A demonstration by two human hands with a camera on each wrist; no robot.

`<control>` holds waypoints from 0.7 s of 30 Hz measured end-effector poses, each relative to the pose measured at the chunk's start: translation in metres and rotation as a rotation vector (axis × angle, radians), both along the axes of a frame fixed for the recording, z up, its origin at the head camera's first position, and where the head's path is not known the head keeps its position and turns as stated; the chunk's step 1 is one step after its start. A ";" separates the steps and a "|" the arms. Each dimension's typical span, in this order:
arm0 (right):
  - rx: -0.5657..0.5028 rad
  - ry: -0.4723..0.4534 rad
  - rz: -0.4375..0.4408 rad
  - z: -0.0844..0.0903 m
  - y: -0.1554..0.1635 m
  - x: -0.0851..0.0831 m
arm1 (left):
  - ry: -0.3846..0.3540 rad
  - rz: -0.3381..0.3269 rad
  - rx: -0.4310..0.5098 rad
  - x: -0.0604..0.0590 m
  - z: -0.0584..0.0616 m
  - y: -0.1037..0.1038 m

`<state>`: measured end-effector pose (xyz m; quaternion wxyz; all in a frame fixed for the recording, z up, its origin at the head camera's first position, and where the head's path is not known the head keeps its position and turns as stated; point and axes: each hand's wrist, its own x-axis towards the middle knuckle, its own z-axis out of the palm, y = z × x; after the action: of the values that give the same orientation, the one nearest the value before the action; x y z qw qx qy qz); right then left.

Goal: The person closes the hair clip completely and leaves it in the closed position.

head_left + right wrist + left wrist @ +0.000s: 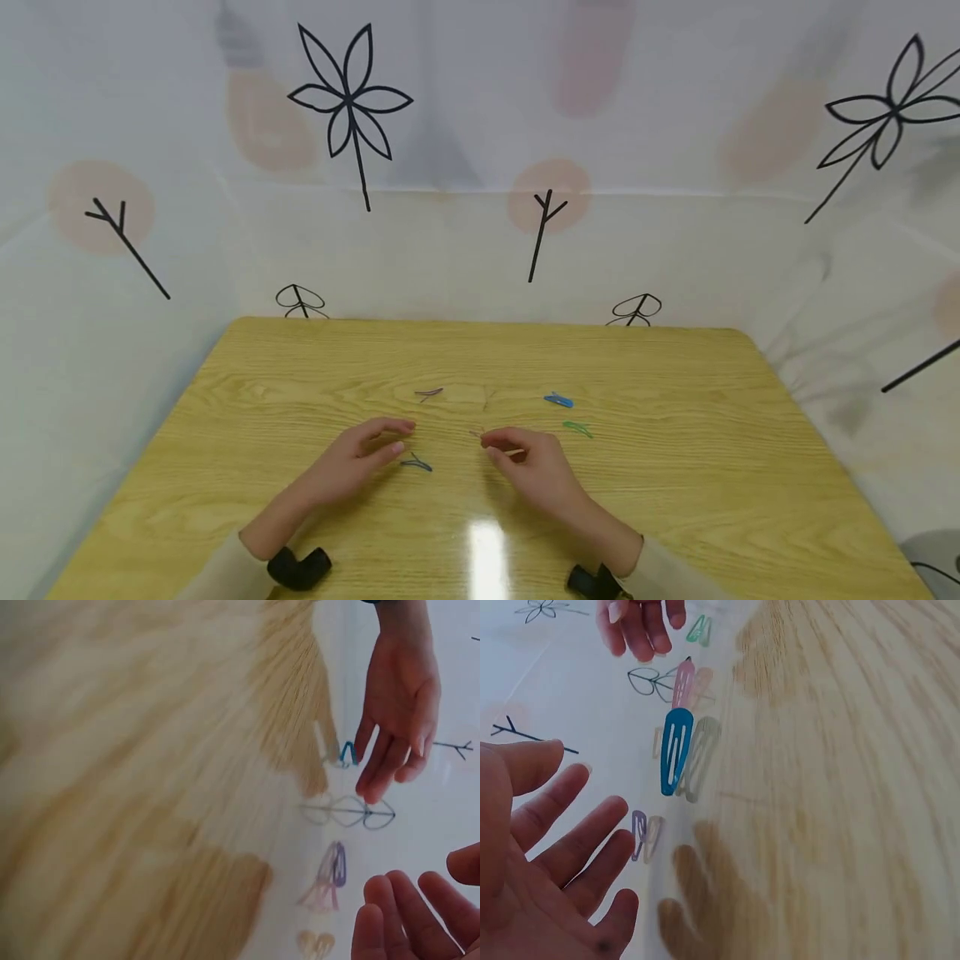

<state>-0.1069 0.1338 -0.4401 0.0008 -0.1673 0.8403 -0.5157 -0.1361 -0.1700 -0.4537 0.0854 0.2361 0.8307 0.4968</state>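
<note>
Cream sleeves (231, 571) and two black wrist devices (298, 570) nearest, over a wood-grain surface (690, 492).
Printed fabric (450, 250) stands behind. The left hand (354, 460) and right hand (534, 468) are loosely open, empty. Five clips lie there: one teal clip (676, 750) beside the left fingers, one pink clip (682, 686) near the right; farther, one purple clip (430, 392), one blue clip (560, 401), one green clip (578, 428).
</note>
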 end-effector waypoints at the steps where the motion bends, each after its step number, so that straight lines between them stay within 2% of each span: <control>1: -0.007 -0.013 0.008 0.000 -0.003 0.000 | -0.027 -0.005 0.012 -0.001 -0.001 -0.001; 4: -0.036 -0.047 0.043 0.000 -0.011 0.001 | -0.067 -0.018 0.013 -0.004 -0.004 -0.006; 7: -0.053 -0.070 0.083 0.000 -0.019 0.000 | -0.078 -0.022 0.019 -0.005 -0.008 -0.011; 14: -0.039 -0.112 0.122 -0.003 -0.036 -0.003 | -0.124 -0.028 0.101 -0.006 -0.014 -0.019; 17: -0.038 -0.130 0.129 -0.005 -0.043 -0.005 | -0.137 -0.046 0.119 -0.007 -0.015 -0.019; 21: -0.027 -0.144 0.146 -0.008 -0.051 -0.008 | -0.117 -0.061 0.110 -0.007 -0.017 -0.019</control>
<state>-0.1147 0.0831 -0.4480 0.0966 -0.1907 0.8165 -0.5363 -0.1428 -0.1893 -0.4703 0.1359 0.2361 0.7882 0.5518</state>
